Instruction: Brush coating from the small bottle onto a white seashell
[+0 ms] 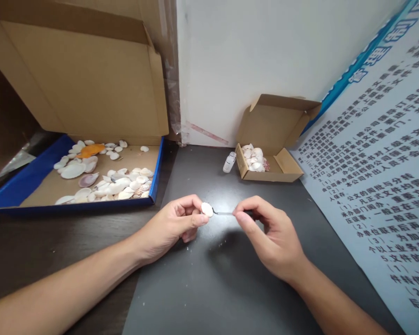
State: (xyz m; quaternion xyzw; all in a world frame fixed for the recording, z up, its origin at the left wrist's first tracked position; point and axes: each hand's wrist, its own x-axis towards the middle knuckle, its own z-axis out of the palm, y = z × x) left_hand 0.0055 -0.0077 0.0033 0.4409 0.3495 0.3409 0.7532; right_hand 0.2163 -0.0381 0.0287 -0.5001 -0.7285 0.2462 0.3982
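Between the thumb and fingers of my left hand (181, 221) is a small white shell (207, 209). My right hand (265, 228) pinches a thin tool (225, 213) whose dark tip points left and meets the shell's right edge. Both hands are raised over the dark grey mat (181, 298). Beyond them stands a small clear bottle (229, 162), tilted, beside a small open cardboard box (272, 177) holding white shells (254, 157).
A large open blue box (155, 179) at the left holds many shells (117, 186) and an orange piece (92, 150). A white wall (251, 51) rises behind. Along the right side leans a printed sheet (377, 167). Small white specks lie on the mat.
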